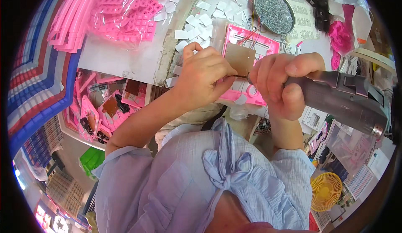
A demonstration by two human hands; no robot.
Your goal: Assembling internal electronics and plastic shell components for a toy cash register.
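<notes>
Gripping a grey power screwdriver (339, 97), the right hand (278, 86) is closed; the left hand (205, 72) pinches its tip over a pink frame (261, 47) bearing a brown board (239, 59).

I noted frame with board (247, 55) on bench (125, 61), directly beyond my hands. Left hand (205, 74) sat left of right hand (278, 82); power screwdriver (343, 99) extended rightward from it. Screw dish (274, 11) lay behind frame. Bagged parts (125, 11) lay far left; tray of assemblies (104, 107) lower left.
</notes>
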